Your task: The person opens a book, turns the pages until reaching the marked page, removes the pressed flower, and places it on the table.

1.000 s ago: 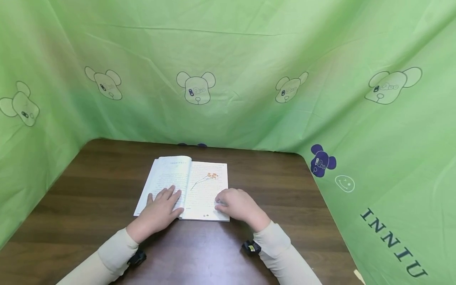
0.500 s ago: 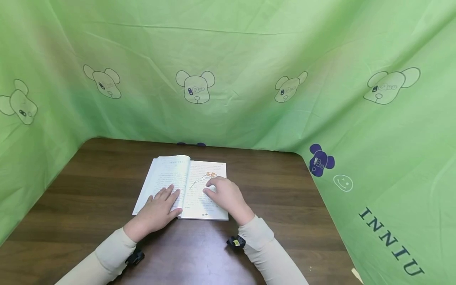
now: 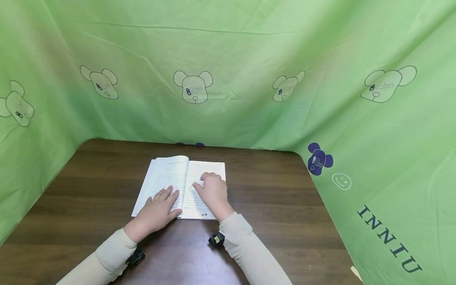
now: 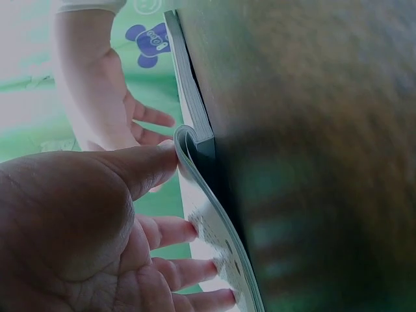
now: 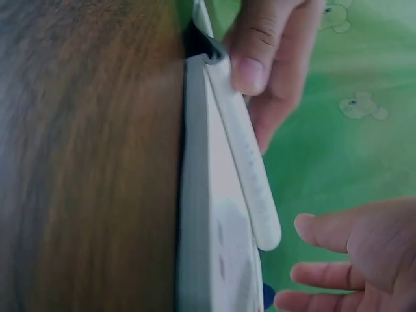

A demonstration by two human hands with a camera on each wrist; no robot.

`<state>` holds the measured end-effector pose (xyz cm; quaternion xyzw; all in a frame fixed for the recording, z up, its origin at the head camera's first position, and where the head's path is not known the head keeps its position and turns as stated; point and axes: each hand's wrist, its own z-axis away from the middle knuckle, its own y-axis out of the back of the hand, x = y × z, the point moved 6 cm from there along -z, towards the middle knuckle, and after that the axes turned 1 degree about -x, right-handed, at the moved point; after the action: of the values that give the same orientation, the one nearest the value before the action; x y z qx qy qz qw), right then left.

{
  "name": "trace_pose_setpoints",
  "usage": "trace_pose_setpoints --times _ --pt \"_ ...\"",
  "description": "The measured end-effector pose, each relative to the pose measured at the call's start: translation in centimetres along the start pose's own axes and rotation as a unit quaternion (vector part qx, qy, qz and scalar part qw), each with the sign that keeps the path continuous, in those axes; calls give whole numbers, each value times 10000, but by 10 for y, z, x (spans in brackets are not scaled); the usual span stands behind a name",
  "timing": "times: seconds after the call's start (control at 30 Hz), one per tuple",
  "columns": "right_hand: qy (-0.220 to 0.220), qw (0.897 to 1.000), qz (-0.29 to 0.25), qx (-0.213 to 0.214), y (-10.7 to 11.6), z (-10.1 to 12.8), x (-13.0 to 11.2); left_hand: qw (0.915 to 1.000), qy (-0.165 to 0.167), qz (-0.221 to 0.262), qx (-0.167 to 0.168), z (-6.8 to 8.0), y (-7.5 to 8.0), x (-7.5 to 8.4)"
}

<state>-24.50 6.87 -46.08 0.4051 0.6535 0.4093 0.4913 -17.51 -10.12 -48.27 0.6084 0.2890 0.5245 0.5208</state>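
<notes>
An open book (image 3: 204,168) lies on the wooden table, its left pages (image 3: 165,168) bulging up near the spine. My left hand (image 3: 154,213) rests on the left page with fingers spread; in the left wrist view its thumb (image 4: 140,166) touches the curved page edge by the fold. Over the right page hovers my right hand (image 3: 213,193), thumb and fingers apart in the right wrist view. Just left of its fingertips shows a thin flower stem (image 3: 193,185); the hand covers the orange blossom. Whether the flower is real or printed, I cannot tell.
Brown wooden table (image 3: 270,190) surrounds the book. A green cloth (image 3: 246,118) printed with bear heads hangs behind and along both sides. A black wrist camera (image 3: 216,240) sits under the right sleeve, another (image 3: 135,257) under the left.
My right hand has moved from the right page's outer edge leftward and away from me, over the flower, now hiding its blossom. The left hand has stayed on the left page.
</notes>
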Motion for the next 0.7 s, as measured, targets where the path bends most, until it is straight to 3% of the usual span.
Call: trace_pose_setpoints --times 0.43,0.7 --pt "-378 9949 910 -224 -26 -6 -11 10000 -15 -83 50 0 1 1" --pt "-193 9945 929 -436 -23 -6 -4 9999 -37 -82 46 0 1 2"
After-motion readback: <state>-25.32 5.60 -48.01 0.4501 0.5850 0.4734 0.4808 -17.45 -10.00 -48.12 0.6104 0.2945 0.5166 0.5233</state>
